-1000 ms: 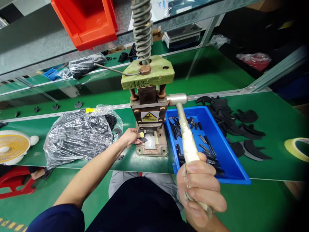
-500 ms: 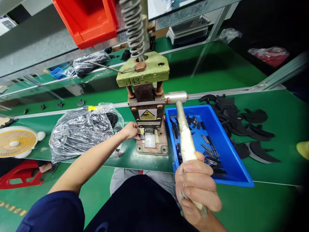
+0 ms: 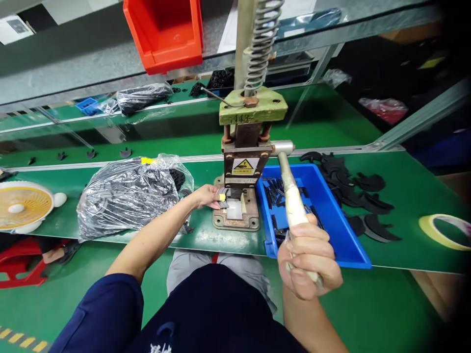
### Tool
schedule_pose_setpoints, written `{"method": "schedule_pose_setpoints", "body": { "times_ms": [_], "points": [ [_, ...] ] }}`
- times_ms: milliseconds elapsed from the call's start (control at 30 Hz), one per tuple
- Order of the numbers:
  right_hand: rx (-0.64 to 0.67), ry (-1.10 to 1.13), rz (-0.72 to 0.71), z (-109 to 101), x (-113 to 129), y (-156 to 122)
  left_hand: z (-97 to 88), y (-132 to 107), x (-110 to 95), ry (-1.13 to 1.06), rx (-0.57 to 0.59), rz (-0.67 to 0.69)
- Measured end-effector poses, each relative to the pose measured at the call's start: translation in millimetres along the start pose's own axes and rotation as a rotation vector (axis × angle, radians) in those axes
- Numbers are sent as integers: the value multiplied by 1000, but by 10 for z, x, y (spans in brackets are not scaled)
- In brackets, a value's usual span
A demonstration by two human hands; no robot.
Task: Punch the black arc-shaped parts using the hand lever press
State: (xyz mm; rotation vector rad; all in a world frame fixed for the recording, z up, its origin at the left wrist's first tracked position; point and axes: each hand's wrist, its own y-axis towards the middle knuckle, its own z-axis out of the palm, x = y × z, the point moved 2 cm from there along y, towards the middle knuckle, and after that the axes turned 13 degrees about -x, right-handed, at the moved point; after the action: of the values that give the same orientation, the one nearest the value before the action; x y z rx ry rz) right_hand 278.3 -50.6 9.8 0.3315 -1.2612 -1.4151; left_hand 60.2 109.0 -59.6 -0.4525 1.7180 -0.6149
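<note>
A hand-lever press (image 3: pixel 241 162) stands on the bench before me, with a coiled spring (image 3: pixel 261 46) above its green top plate. My left hand (image 3: pixel 206 196) reaches in from the left and pinches a small dark grey piece (image 3: pixel 223 204) at the left of the press base (image 3: pixel 235 223), under the punch. Something yellow shows at those fingertips; I cannot tell if it is tape on a finger. My right hand (image 3: pixel 312 257) is wrapped round the press's pale wrapped lever (image 3: pixel 292 196), which slants down toward me.
A blue bin (image 3: pixel 353 245) with several black parts sits right of the press, with curved black pieces (image 3: pixel 371 203) beyond it. A tape roll (image 3: pixel 427 230) lies farther right. On the left are a plastic bag (image 3: pixel 125 196) of dark parts and a fan (image 3: pixel 25 208). A red bin (image 3: pixel 169 56) hangs above.
The view has shifted, so the press now appears farther right. My left hand remains by the press base with the grey piece. My right hand keeps hold of the lever, lower end now higher in view.
</note>
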Motion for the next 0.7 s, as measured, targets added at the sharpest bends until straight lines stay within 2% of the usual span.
{"method": "schedule_pose_setpoints", "body": {
  "times_ms": [133,200,300,367,433,500,600,700],
  "points": [
    [-29,-6,-15,39,9,20,20,-26,-55,85,-31,-7],
    [-46,-10,-14,52,9,26,-47,-29,-67,121,-106,32],
    [-83,9,-28,76,-5,33,-303,-131,1,254,-293,208],
    [-105,21,-43,93,-19,33,-502,-321,126,474,-356,383],
    [-138,31,-57,104,-30,28,-660,-586,306,779,-355,548],
    [-167,22,-39,105,-39,19,-759,-848,507,1052,-307,640],
    [-191,-5,-2,91,-48,1,-824,-1093,757,1368,-227,655],
    [-206,-15,-12,76,-42,-9,-826,-1128,869,1517,-225,656]
  ]
}}
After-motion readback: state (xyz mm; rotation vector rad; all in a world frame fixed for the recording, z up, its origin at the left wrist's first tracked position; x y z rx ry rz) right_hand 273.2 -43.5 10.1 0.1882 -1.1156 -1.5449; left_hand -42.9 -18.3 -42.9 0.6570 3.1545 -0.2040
